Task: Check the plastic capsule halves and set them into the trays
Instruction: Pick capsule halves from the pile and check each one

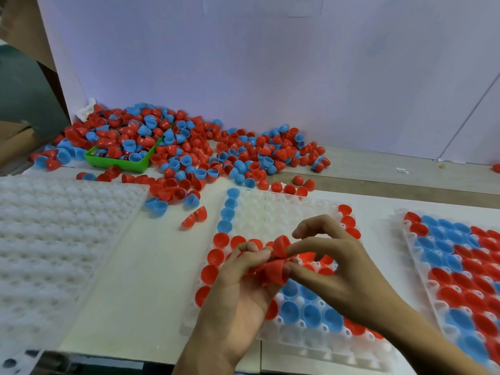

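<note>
Red capsule halves point(276, 262) are pinched btwn both hands' fingers, left hand point(243, 290) and right hand point(343, 269), just above the middle tray point(270, 209). Looks like you're mid-check, prob pulling nested ones apart. Next: drop each, open side up, into an empty pocket w/o bumping neighbours.

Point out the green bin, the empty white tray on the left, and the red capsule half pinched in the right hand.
green bin point(119, 164): head view, front wall.
empty white tray point(54, 228): head view, bare middle.
red capsule half point(281, 242): head view, outer shell.
</note>
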